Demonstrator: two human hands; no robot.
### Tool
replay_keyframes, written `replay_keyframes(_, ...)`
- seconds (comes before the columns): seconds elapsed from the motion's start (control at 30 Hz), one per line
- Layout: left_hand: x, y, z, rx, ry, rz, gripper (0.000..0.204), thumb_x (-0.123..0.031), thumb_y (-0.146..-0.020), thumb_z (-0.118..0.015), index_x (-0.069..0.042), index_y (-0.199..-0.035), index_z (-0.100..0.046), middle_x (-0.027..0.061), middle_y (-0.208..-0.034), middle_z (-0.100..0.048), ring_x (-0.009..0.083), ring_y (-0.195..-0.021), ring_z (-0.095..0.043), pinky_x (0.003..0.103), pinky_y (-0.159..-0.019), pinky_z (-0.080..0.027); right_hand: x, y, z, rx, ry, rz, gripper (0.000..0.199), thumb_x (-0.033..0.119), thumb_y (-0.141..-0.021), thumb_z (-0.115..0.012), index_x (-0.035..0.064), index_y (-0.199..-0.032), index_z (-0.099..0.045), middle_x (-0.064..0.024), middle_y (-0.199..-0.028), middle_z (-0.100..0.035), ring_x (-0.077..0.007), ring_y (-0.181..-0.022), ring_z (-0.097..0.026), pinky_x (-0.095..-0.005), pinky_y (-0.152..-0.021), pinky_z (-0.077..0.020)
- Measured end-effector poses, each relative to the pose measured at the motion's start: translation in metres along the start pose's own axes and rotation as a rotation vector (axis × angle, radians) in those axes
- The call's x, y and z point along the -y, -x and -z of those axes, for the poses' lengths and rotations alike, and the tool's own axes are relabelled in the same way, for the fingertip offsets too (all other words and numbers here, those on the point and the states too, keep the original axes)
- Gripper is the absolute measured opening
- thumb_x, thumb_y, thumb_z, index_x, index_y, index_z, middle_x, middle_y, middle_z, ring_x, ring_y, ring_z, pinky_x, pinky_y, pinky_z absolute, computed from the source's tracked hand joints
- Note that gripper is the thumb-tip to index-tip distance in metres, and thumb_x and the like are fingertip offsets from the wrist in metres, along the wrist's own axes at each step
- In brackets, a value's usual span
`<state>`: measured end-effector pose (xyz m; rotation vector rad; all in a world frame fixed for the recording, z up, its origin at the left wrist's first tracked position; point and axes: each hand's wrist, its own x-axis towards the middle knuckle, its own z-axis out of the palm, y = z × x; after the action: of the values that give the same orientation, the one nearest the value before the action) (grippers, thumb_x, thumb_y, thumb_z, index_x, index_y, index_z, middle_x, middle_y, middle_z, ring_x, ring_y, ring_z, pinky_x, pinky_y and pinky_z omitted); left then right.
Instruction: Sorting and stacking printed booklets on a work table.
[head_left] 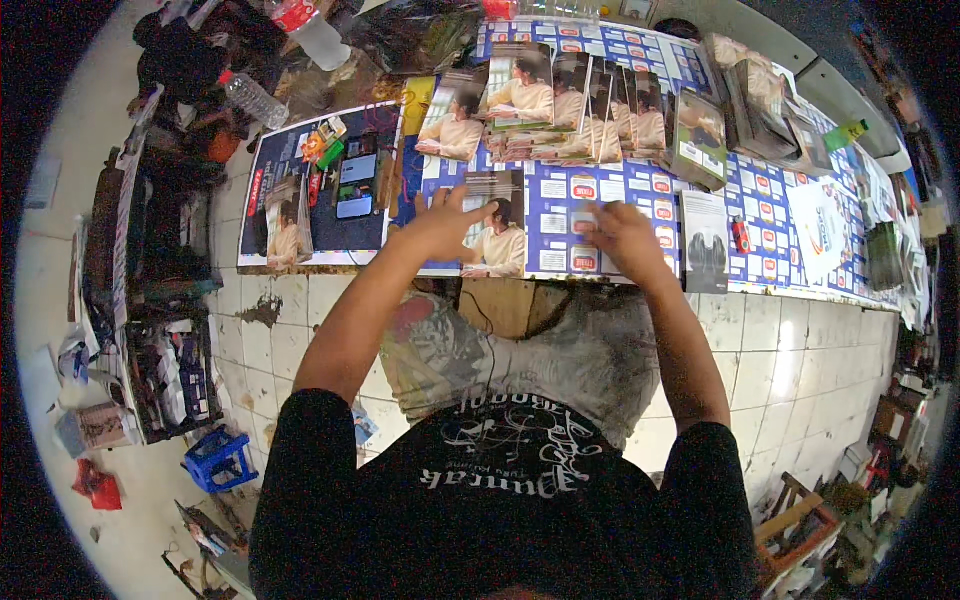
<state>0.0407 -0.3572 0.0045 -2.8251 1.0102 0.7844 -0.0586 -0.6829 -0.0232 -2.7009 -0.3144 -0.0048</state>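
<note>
My left hand (447,228) rests on the left side of a brochure (507,250) printed with a picture of a person in a cream top. Its fingers are spread over the paper. To the right, my right hand (624,238) hovers at or just above the blue-and-white printed table cover (560,185), its fingers loosely bent and apart, with nothing seen in them. Beyond both hands lie overlapping stacks of matching brochures (525,95). A smaller pile of them (288,235) lies at the left, on a dark panel.
Left of my hands are a phone (357,185) and small colourful items (322,145). Plastic bottles (253,98) lie farther back. On the right are a grey-white leaflet (706,240), a red object (741,236) and bundled stacks (765,105). A blue stool (220,458) stands on the tiled floor.
</note>
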Motion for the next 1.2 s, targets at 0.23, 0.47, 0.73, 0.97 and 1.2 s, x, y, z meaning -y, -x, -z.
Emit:
replay_keyframes(0.23, -0.055, 0.044, -0.070, -0.360, -0.270, -0.265, 0.080, -0.036, -0.084, -0.074, -0.018, -0.152, -0.037, 0.0212, -0.157, -0.029, 0.0426, -0.145, -0.025, 0.064, -0.116, -0.018, -0.018, 0.031, 0.004, -0.389, -0.044, -0.121, 0.041, 0.024, -0.083, -0.075, 0.0149, -0.122, -0.066, -0.0147, -0.125, -0.060, -0.0365, -0.116, -0.056, -0.0463, -0.098, -0.0455)
replay_keyframes(0.47, -0.049, 0.031, 0.006, -1.060, 0.451, -0.264, 0.051, -0.002, -0.086, -0.055, -0.010, -0.136, -0.057, 0.0181, -0.143, -0.051, 0.0376, -0.130, -0.050, 0.044, -0.111, -0.039, -0.063, 0.122, 0.041, -0.708, -0.158, -0.426, 0.032, 0.014, -0.089, -0.070, 0.0024, -0.119, -0.064, -0.0184, -0.118, -0.063, -0.0348, -0.110, -0.060, -0.0412, -0.096, -0.0475)
replay_keyframes(0.73, -0.017, -0.093, 0.055, -0.801, 0.062, -0.161, 0.062, -0.038, -0.094, -0.060, -0.019, -0.150, -0.042, 0.0197, -0.156, -0.032, 0.0387, -0.147, -0.024, 0.053, -0.118, -0.019, -0.115, 0.133, 0.035, -0.483, 0.072, -0.930, 0.068, 0.055, -0.081, -0.072, 0.0038, -0.125, -0.063, -0.0241, -0.123, -0.058, -0.0425, -0.114, -0.054, -0.0496, -0.095, -0.0465)
replay_keyframes(0.97, -0.033, -0.055, 0.003, -0.820, 0.122, -0.173, 0.068, -0.051, -0.094, -0.058, -0.018, -0.151, -0.041, 0.0160, -0.161, -0.024, 0.0392, -0.147, -0.018, 0.057, -0.115, -0.013, -0.100, 0.137, 0.027, -0.511, 0.124, -0.958, 0.049, 0.042, -0.079, -0.076, 0.0097, -0.115, -0.069, -0.0137, -0.122, -0.061, -0.0378, -0.112, -0.056, -0.0480, -0.091, -0.0483)
replay_keyframes(1.2, -0.053, 0.003, -0.038, -0.712, 0.347, -0.199, 0.054, -0.034, -0.093, -0.064, -0.014, -0.141, -0.053, 0.0126, -0.147, -0.047, 0.0311, -0.136, -0.041, 0.049, -0.111, -0.027, -0.092, 0.154, 0.053, -0.741, -0.618, -0.767, 0.030, 0.016, -0.089, -0.071, -0.0020, -0.112, -0.065, -0.0103, -0.103, -0.070, -0.0210, -0.090, -0.066, -0.0329, -0.081, -0.0528)
